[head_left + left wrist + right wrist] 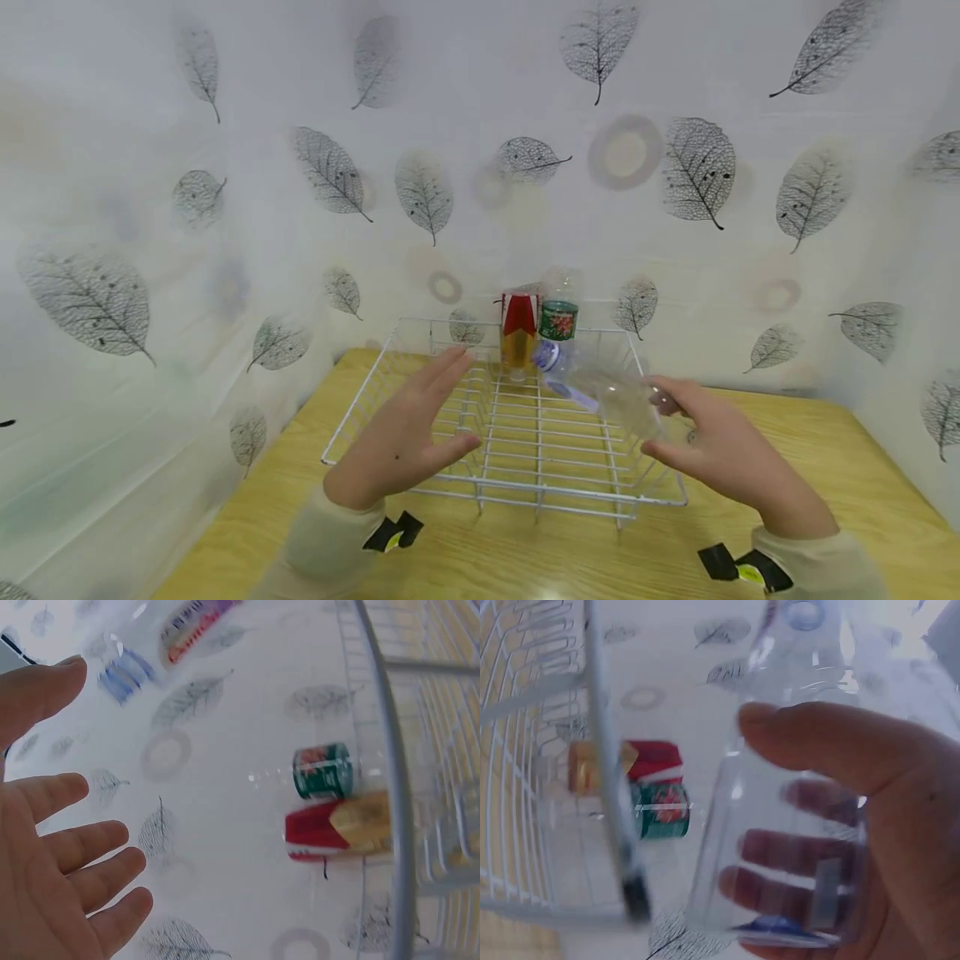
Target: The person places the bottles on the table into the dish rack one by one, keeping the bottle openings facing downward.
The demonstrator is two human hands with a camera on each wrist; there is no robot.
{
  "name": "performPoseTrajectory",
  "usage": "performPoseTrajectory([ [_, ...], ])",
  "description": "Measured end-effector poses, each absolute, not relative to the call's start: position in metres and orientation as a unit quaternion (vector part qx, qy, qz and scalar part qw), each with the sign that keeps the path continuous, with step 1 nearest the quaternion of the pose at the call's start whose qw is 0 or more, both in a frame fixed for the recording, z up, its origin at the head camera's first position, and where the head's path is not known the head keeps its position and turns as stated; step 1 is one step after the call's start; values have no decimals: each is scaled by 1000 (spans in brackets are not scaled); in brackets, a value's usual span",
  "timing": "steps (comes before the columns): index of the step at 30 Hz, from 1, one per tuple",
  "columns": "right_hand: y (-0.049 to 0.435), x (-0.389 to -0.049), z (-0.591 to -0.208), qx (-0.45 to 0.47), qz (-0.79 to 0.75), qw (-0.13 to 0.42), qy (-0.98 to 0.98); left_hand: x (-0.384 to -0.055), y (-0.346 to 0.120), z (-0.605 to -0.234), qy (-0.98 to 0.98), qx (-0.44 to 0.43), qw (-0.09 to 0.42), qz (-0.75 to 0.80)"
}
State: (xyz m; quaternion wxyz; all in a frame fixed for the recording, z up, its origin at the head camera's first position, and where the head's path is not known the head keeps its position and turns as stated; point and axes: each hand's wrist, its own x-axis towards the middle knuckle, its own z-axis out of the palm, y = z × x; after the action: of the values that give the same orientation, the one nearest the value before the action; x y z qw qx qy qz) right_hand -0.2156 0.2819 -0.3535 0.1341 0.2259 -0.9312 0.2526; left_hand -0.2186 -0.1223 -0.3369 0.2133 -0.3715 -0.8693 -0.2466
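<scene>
A clear plastic bottle point(626, 404) with a blue cap is gripped by my right hand point(723, 446), tilted so that its cap points up and left over the rack. In the right wrist view, my thumb crosses the near side of the bottle point(727, 817), and the fingers show through from behind. The left hand point(408, 437) holds nothing; its fingers are extended and its thumb spread over the left side of the white wire rack point(540, 490). Toward the rack's back stand a red and gold container point(519, 321) and a clear bottle with a green label point(558, 321), side by side.
The rack rests on a yellow wood-grain table point(480, 558), with thin dividers point(472, 400) along its left part. A pale curtain point(480, 108) printed with leaves hangs behind and along both sides.
</scene>
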Motion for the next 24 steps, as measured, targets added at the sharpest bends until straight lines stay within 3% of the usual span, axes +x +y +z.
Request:
performPoseTrajectory([
  [9,230,-200,-339,270,128,136,-944,-208,-92,-333,-848,-421,260,-191],
  [24,178,-199,-341,327,41,216,-919,-200,-76,-351,-891,-395,217,-47],
])
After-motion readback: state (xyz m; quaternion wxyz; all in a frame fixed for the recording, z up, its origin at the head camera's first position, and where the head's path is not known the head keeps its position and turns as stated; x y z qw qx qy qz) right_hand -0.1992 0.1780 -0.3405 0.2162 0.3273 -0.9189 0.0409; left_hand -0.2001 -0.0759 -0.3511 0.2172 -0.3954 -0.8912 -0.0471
